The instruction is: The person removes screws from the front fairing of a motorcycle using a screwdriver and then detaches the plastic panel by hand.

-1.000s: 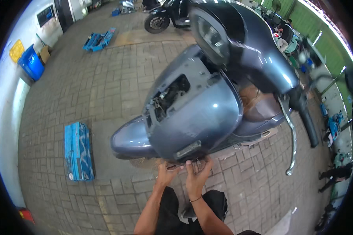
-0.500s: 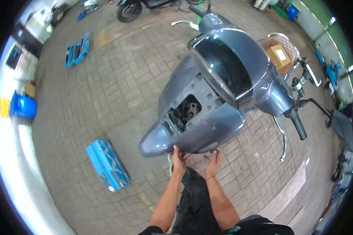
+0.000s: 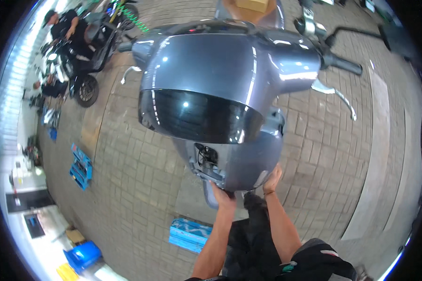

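A grey-blue scooter stands before me with its front toward me. Its front panel has an opening where dark parts and wiring show. My left hand holds the panel's lower edge beside the front fender, thumb on top and most fingers hidden beneath. On the panel's right side, my right hand grips the edge, its fingertips partly out of sight. A dark glossy visor panel juts out above the opening.
A closed blue toolbox lies left of my legs. Farther left are an open blue toolbox and a blue bin. A person is at another scooter. Brake lever and mirror stick out right.
My view has turned, so the scooter now faces me more squarely. My right hand has moved up from the panel's underside to its right side; my left hand stays at the lower edge.
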`<state>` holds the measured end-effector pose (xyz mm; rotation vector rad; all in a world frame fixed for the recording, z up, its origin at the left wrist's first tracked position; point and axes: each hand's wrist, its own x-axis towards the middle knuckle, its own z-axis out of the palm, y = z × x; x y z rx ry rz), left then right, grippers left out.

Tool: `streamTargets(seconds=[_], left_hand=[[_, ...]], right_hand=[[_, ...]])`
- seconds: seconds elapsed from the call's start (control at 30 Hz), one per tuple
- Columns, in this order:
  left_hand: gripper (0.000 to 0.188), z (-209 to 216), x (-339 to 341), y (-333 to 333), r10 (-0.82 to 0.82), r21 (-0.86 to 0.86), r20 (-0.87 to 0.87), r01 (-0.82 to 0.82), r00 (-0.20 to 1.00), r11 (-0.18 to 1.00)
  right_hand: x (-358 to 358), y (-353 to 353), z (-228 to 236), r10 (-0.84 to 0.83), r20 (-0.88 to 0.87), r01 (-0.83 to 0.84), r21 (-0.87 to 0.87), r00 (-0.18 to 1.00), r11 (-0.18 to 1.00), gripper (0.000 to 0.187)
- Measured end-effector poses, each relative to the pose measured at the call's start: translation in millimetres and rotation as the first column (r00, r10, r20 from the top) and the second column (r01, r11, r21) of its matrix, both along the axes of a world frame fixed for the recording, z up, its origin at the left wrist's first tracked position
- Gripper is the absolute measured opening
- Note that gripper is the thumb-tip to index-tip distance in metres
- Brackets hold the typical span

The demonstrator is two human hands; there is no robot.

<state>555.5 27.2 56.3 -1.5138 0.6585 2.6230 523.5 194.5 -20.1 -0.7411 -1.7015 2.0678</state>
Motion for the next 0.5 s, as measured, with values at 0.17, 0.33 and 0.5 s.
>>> streamTargets(seconds=[0.17,0.33,0.5], left_hand=[[0.071,-18,55,-87,-0.052,-0.062,-0.039,0.05,0.998,0.997],[0.072,-19,66,-85,-0.203,0.052,0.104,0.199,0.974,0.979],[0.064,-9,73,-117,-0.516,0.028,-0.078,0.52,0.853,0.854]], right_hand=[[44,-94,68,-0.066,0.249,0.102,-0.134,0.966,0.986,0.049],[-3,-89,172,-0.026,-0.028,0.032,0.248,0.999,0.968,0.049],[-8,-88,184,0.013,-0.083,-0.008,0.065,0.996,0.998,0.047]])
